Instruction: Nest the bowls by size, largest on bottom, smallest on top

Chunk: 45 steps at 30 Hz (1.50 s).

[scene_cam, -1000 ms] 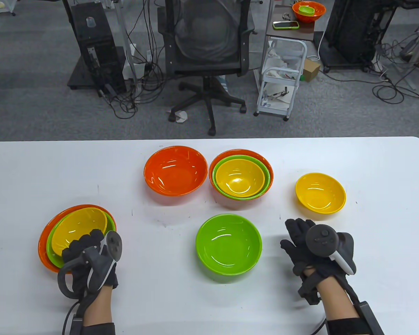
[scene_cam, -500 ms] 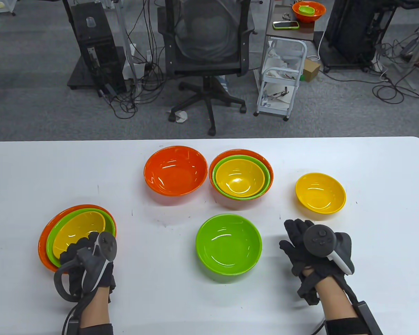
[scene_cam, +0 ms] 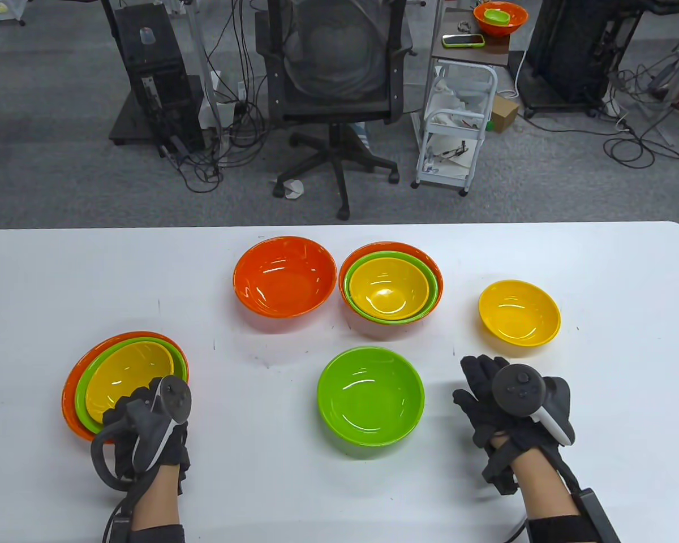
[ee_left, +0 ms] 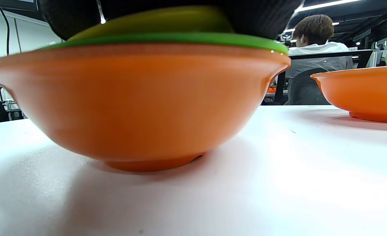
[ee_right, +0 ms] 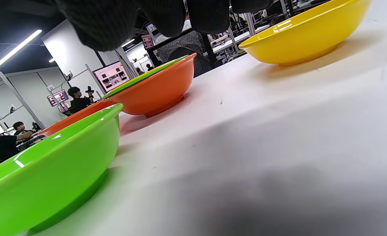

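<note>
At the table's left a stack stands: a yellow bowl in a green bowl in an orange bowl. My left hand lies over the stack's near side, its fingers hooked over the yellow bowl's rim. A second such stack stands at centre back, with a lone orange bowl to its left. A lone green bowl sits at centre front and a lone yellow bowl at the right. My right hand rests flat and empty between them.
The white table ends just behind the bowls. Beyond it are an office chair, a white cart and cables on the floor. In the right wrist view the green bowl is close at the left.
The yellow bowl was tilted in the left stack and has settled level into the green one. My left hand drew slightly back toward me. The right hand has barely moved.
</note>
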Available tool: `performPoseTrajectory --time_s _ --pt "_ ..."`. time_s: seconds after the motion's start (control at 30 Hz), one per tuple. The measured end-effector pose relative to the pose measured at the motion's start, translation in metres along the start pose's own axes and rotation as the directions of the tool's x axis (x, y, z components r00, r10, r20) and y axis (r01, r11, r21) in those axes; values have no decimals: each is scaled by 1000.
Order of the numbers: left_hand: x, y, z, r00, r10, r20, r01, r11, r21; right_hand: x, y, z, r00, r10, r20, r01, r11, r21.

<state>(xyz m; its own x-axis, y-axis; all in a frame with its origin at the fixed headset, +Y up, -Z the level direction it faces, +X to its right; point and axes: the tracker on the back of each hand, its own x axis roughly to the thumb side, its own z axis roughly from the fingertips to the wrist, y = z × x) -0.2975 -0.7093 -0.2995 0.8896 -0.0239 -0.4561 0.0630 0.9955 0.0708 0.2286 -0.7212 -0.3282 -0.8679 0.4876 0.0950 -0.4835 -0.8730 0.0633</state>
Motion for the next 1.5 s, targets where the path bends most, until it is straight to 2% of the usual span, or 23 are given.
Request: performPoseTrajectory --time_s 0.47,1.0,1.2,1.5 --pt "-2 -7 -4 995 79 54 -74 993 -96 1 1 0 1000 6 -1 -6 1000 7" --pt "12 -1 5 991 56 124 -49 997 -64 0 1 -1 1000 -3 -7 3 1000 16" --pt "25 6 15 980 57 188 -50 998 -40 2 1 0 1000 0 13 0 1000 15" --pt "51 17 31 924 81 374 -96 995 20 19 8 0 996 5 84 -5 1000 -8"
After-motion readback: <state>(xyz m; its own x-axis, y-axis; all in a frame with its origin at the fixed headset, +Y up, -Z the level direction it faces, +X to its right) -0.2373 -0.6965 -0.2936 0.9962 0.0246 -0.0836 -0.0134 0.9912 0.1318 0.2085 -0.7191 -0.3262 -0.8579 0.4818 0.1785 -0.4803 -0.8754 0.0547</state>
